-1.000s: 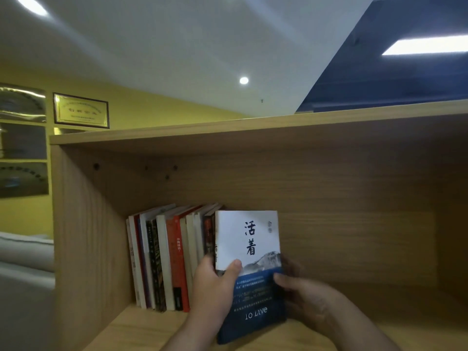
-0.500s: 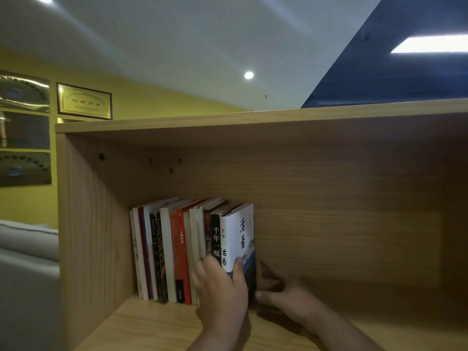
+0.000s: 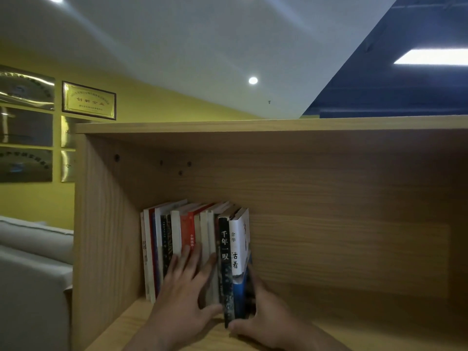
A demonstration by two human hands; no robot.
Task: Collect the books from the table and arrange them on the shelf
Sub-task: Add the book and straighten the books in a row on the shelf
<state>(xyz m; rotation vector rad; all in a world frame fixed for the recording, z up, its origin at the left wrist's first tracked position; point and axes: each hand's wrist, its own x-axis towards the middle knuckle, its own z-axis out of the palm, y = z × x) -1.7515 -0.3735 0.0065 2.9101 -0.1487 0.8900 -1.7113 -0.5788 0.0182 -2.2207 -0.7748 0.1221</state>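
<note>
The white book point(image 3: 238, 249) is now stood upright at the right end of the row point(image 3: 177, 231) on the shelf point(image 3: 329, 249), its cover no longer turned outward as before. It is pressed by the right hand point(image 3: 268, 317), fingers point(image 3: 257, 282) flat along its cover; the left hand point(image 3: 182, 295), shifted leftward, is laid flat on the spines
</note>
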